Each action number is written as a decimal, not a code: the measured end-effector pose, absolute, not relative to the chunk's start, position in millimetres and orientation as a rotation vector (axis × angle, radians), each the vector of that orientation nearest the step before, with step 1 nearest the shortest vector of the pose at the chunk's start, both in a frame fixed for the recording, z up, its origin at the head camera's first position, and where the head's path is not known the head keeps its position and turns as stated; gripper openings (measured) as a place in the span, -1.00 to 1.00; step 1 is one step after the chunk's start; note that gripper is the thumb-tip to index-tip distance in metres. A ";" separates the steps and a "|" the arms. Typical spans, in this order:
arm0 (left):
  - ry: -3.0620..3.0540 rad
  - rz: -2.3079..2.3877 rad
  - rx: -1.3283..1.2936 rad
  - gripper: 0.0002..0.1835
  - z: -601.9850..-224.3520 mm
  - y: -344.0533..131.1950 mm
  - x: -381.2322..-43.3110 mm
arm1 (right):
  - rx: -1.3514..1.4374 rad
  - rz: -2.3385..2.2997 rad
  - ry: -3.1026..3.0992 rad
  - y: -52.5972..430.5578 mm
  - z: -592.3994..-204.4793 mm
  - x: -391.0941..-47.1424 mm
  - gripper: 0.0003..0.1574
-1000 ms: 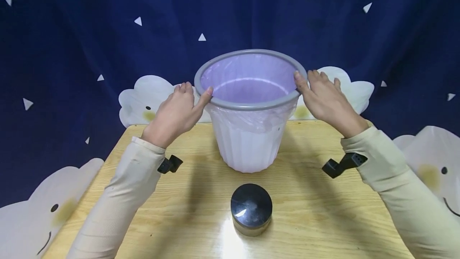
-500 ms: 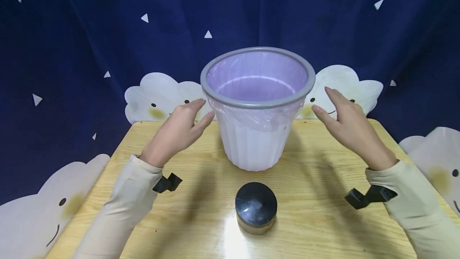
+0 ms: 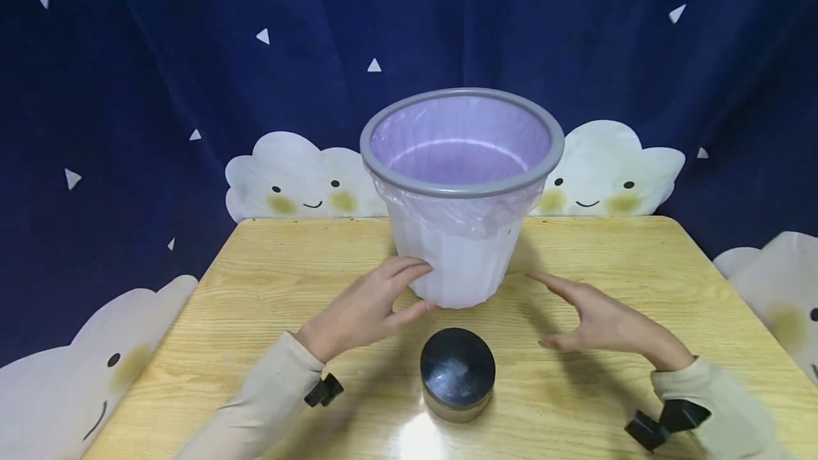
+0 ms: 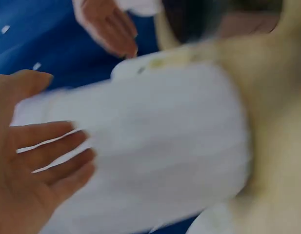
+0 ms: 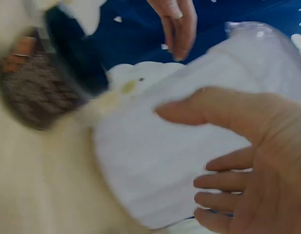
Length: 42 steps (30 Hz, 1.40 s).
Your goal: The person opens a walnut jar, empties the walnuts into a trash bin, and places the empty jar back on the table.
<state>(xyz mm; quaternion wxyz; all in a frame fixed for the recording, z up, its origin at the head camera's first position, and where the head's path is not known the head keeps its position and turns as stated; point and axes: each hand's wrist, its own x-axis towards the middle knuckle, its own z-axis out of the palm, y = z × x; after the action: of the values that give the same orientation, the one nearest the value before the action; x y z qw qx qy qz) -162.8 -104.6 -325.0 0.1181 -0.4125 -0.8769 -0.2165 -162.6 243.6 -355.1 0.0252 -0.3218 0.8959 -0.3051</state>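
At your far left, a smiling white cloud figure (image 3: 57,389) borders the wooden table (image 3: 287,268). Next, your left sleeve (image 3: 262,392), cream in colour, bears a black wrist device (image 3: 324,390) at the cuff; beyond it, a second cloud figure (image 3: 307,172) shows at the table's far edge, against a navy curtain (image 3: 307,27) marked with white triangles. Your left hand (image 3: 367,307) is wide, fingers extended and thumb set apart, before the lower left side of the bin (image 3: 456,254); the left wrist view is blurred, so whether your fingertips touch the bin wall cannot be settled. The bin, white and ribbed, stands upright at mid-table towards the far side, a grey ring (image 3: 466,191) around its mouth and a translucent purple liner (image 3: 469,215) hanging outside below the ring. Nearer you, apart from the bin, the jar (image 3: 456,410) stands upright with its black lid (image 3: 456,368) on; the right wrist view shows brown contents through its side. Your right hand (image 3: 603,321) is likewise wide, fingers and thumb spread, to the right of the jar and clear of it. A third cloud figure (image 3: 601,162) lies behind. Your right sleeve (image 3: 731,414) bears a matching device (image 3: 684,415), and a fourth cloud figure (image 3: 773,275) stands at far right.
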 end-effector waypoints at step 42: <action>-2.015 -1.931 -1.248 0.04 -437.4 -43.9 -130.5 | -1.021 -2.092 1.746 161.2 -466.9 -116.0 0.25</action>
<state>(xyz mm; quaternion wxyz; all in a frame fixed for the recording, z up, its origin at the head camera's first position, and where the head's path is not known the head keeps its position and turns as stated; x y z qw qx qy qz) -130.5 -43.9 -437.4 0.0422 -0.4078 -0.6585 -0.6311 -116.0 161.2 -466.9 0.1155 -0.3485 0.5961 -0.7140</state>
